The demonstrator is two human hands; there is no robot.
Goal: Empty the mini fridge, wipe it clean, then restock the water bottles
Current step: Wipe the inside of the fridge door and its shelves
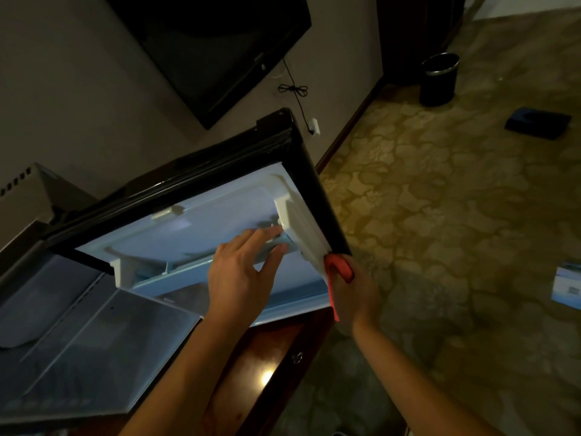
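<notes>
Black mini fridge door (309, 184) swung wide open, pale blue-white inner liner (201, 228) facing up toward the camera. Left hand (242, 272) reaching in over the liner, fingers straight and spread, fingertips (278, 231) touching the white plastic door shelf (298, 221) along the door's right edge. Nothing gripped there, just flat contact. Right hand (352, 287) down at the near right corner of the door, fingers curled around a bright red-orange cleaning cloth (339, 267), cloth pressed against the door edge just below the white shelf. A strip of the cloth hanging down beside the wrist.

To the left, fridge interior (47, 294) dim and grey, with a clear glass shelf (103, 341) jutting toward the camera. No water bottles anywhere in sight. Below the door, glossy reddish-brown wooden cabinet (267, 357) catching a spot of light.

Far up on the wall, dark flat-screen television (213, 42), black cable (294, 89) dangling beneath it. Patterned olive-gold carpet (456, 215) off to the right, black round waste bin (438, 80) standing far right, a dark flat tray-like object (537, 122) near it, a light blue-and-white box (567, 286) at the right edge.
</notes>
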